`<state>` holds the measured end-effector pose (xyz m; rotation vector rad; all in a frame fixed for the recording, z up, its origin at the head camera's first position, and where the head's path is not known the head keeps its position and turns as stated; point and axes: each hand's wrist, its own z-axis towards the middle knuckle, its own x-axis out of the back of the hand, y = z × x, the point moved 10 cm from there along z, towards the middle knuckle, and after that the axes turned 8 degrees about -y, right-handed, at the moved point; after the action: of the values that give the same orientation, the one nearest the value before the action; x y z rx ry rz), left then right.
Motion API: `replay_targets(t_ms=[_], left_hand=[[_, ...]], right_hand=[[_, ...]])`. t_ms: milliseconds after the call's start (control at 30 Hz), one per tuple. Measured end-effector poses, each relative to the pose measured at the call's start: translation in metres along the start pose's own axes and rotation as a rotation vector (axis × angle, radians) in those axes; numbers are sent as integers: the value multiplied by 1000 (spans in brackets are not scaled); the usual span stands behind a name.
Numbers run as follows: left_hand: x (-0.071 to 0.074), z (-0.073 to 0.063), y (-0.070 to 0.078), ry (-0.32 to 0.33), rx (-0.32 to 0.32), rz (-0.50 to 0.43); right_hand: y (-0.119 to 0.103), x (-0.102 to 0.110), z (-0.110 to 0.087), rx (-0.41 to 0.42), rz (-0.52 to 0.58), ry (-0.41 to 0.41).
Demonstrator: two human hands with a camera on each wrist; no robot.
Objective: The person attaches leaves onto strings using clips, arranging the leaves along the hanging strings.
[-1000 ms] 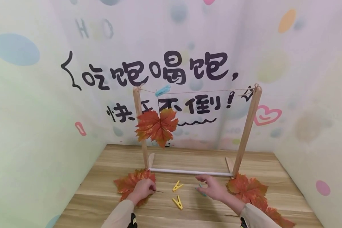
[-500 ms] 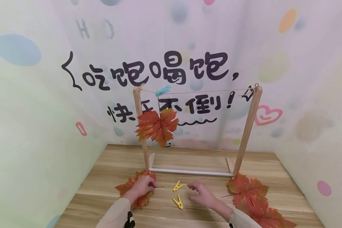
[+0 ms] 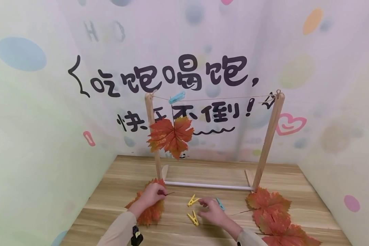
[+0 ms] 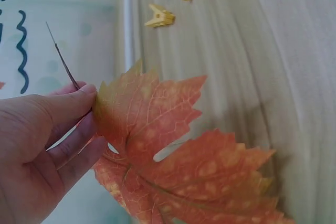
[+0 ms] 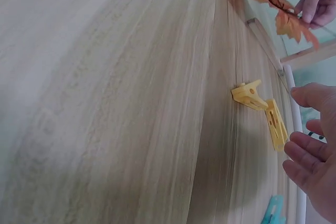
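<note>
My left hand (image 3: 151,196) pinches the thin dark stem of an orange-red artificial maple leaf (image 4: 210,174); the stem's tip sticks out past the thumb and the leaf hangs below the fingers. My right hand (image 3: 214,212) holds nothing, its fingers parted and loosely bent in the right wrist view. Those fingers are close to a yellow clothespin (image 3: 192,201). A second yellow clothespin (image 3: 193,218) lies nearer to me. Just beyond the right hand is a light-blue clothespin (image 3: 220,204), partly covered by it in the head view.
Behind the hands stands a wooden frame (image 3: 268,143) with a string across its top and a white rod (image 3: 209,185) low down. A blue clothespin (image 3: 176,98) holds another leaf (image 3: 171,136) on the string. Several leaves (image 3: 270,212) lie at the right.
My right hand has moved left from the blue clothespin toward the yellow ones. My left hand has risen slightly with the leaf, whose stem now points more upward.
</note>
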<state>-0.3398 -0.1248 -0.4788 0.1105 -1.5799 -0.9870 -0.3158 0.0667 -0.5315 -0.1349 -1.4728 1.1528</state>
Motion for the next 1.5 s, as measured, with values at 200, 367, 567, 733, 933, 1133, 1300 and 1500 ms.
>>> replay_targets(t_ms=[200,367,567,733,933,1133,1300,1500], left_hand=[[13,0,2,25,47,-39],[19,0,9,35,63,-103],[23,-1,15,42,73,-139],[25,-2,16,48,57,-160],[25,-2,15,50,56,-160],[29,-1,12,58,122,-174],[34,1,14,72,141,-158],[39,2,21,89,112,-148]], right_hand=[[7,-11,5,-72,-12,-36],[5,-22,7,-84,-25,-62],[8,-30,9,-107,-29,-40],[10,-35,10,-145,-40,-6],[5,-41,11,-143,-47,1],[1,-43,9,-106,-55,-12],[0,-41,6,-73,-50,-21],[3,-37,0,-76,-6,-45]])
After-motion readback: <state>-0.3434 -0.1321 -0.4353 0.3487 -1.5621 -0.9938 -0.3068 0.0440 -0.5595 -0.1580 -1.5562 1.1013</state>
